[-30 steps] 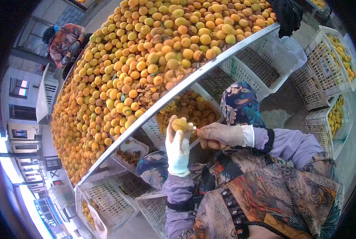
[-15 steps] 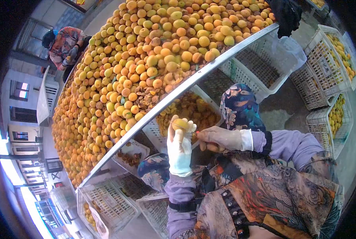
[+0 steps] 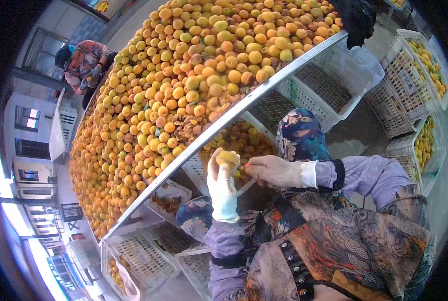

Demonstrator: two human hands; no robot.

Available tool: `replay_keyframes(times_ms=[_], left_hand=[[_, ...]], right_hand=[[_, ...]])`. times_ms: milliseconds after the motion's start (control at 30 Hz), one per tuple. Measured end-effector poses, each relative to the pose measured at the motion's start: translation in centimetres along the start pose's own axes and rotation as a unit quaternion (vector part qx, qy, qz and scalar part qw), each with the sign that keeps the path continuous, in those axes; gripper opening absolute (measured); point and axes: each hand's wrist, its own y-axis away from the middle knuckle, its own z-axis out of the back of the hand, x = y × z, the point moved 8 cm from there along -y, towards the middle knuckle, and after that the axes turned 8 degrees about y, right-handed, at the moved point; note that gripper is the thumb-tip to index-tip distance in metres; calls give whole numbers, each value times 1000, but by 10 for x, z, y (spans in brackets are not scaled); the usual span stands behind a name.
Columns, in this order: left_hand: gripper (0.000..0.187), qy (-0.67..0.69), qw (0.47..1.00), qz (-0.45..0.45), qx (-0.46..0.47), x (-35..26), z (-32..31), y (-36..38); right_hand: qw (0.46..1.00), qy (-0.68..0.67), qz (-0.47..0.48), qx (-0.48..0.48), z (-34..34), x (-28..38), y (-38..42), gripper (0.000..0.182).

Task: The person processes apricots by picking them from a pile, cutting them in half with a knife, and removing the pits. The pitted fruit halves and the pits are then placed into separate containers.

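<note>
My left hand [image 3: 222, 188], in a white glove, is wrapped around a yellow apricot [image 3: 227, 158] and holds it up over a crate. From the right, my right hand [image 3: 274, 170] pinches a thin tool [image 3: 247, 165] with a bit of red near the fingertips. The tool reaches to the apricot, and a thin line runs across the fruit; most of the tool is hidden by my fingers. Below and behind both hands stands a white crate [image 3: 194, 170] holding split apricot pieces [image 3: 251, 143].
A large heap of apricots [image 3: 148, 115] lies on a metal-edged table [image 3: 256, 93] ahead. Crates of fruit [image 3: 409, 83] stand at right; more crates [image 3: 141, 256] stand at lower left. Another person [image 3: 86, 65] works across the heap. A small tray [image 3: 176, 193] sits under the table edge.
The view has shifted slightly. Both hands stay together at the apricot, with my right hand slightly nearer the fruit and its fingers a little differently set.
</note>
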Motion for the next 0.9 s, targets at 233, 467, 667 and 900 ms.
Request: replay_keyframes(times_ms=[233, 467, 667, 900], left_hand=[[46, 148, 988, 44, 2, 17, -11, 6], [49, 175, 983, 53, 16, 16, 0, 3], [43, 86, 996, 11, -19, 7, 0, -3], [40, 267, 959, 90, -41, 38, 2, 1]], right_hand=[[999, -22, 49, -7, -16, -13, -8, 32], [992, -121, -2, 33, -17, 1, -11, 33], [982, -72, -151, 84, -18, -23, -10, 40], [989, -145, -18, 4, -28, -21, -22, 44]])
